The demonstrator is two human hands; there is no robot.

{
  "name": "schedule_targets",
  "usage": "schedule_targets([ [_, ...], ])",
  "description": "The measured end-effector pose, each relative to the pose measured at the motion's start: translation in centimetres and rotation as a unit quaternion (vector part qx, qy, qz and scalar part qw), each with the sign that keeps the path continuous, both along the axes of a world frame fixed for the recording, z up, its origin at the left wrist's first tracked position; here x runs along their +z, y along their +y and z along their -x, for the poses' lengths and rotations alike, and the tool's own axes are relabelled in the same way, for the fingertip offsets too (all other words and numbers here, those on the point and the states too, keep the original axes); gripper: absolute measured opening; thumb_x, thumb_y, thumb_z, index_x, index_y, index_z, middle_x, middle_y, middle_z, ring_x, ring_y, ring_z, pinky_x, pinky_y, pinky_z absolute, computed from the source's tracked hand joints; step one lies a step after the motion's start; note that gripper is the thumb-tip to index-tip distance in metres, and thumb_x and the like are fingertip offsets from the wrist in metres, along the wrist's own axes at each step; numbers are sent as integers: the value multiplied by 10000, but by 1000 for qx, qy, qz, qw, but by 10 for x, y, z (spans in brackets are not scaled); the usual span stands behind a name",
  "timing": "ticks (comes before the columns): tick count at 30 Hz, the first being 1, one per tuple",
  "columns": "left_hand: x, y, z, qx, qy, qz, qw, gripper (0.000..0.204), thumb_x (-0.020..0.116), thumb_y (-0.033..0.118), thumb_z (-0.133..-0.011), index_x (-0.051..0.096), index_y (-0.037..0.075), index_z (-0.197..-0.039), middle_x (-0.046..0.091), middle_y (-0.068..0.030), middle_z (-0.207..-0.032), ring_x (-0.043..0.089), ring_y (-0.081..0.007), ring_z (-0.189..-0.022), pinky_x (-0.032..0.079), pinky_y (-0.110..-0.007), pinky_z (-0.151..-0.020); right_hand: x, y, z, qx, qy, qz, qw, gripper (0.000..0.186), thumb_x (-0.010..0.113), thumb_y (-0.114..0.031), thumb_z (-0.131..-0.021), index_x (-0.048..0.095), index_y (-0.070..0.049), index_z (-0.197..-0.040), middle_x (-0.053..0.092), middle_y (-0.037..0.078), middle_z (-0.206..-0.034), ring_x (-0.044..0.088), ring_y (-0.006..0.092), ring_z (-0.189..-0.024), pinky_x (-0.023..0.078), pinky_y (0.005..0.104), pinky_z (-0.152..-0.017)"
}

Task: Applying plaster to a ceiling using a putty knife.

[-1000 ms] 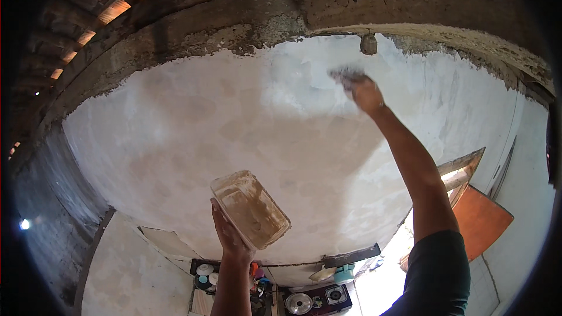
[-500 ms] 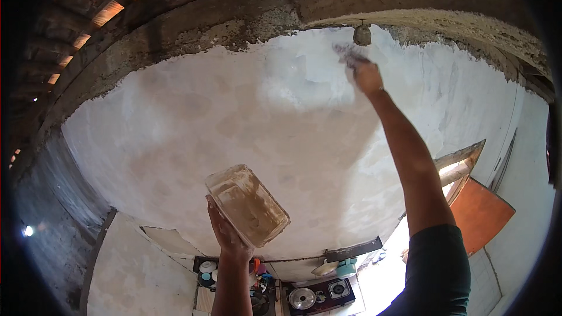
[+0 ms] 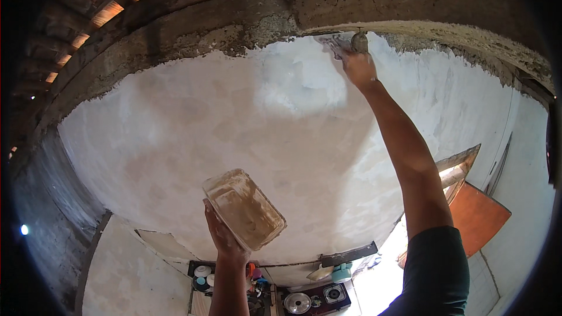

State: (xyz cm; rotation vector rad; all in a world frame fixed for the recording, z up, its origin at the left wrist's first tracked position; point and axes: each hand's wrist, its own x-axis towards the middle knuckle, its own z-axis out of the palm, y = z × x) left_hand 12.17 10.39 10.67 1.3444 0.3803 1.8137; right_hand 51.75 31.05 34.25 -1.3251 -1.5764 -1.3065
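Hands: left (image 3: 219, 235) grips one tub (image 3: 244, 209), right (image 3: 358, 67) one trowel (image 3: 332, 43)

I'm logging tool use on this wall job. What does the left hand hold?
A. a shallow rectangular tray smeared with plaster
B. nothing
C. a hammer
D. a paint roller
A: the left hand grips a shallow rectangular tray coated with pale plaster, while the right hand presses a trowel against the white wall near its top edge.

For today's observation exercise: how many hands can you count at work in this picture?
2. The left hand holds a rectangular tray low in the middle; the right hand presses a trowel against the white wall at the top.
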Motion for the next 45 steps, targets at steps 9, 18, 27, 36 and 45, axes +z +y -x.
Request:
schedule_targets([
  [9,1,4,-11,-59,-67,47,995,663,379,631,-939,345,135,-1378,472,-68,-1270,504,-225,-1146,484,-398,-925,-41,22,7,142,76,-5,987,374,632,-59,-740,660,-144,-1103,669,171,-980,639,355,-871,536,444,-783],
  [18,14,1,-7,-158,-99,53,981,747,503,600,-906,285,93,-1410,452,-109,-1308,516,-240,-1146,511,-400,-897,-94,-33,-28,85,-125,80,985,432,564,18,-772,633,-108,-1179,632,121,-1190,612,292,-1060,514,387,-920],
  [27,-11,10,-2,-11,-12,-30,999,772,515,582,-908,250,69,-1420,450,-119,-1306,514,-235,-1148,510,-386,-897,-35,-9,-29,146,41,-2,988,368,549,-6,-791,674,-148,-1107,658,155,-1075,636,347,-933,532,417,-824],
  [36,-11,15,0,168,52,-95,980,696,594,501,-879,386,24,-1342,523,-159,-1201,568,-299,-1042,497,-441,-868,-133,-30,-13,131,-93,85,983,488,584,1,-765,618,-180,-1217,652,116,-1141,629,291,-1027,520,391,-896],
  [45,-12,9,-1,39,15,-53,998,751,453,587,-933,245,59,-1426,437,-129,-1322,497,-239,-1174,478,-396,-937,-9,-4,-4,42,20,-11,999,374,591,-53,-789,662,-206,-1122,679,121,-1005,647,336,-850,540,434,-743],
])
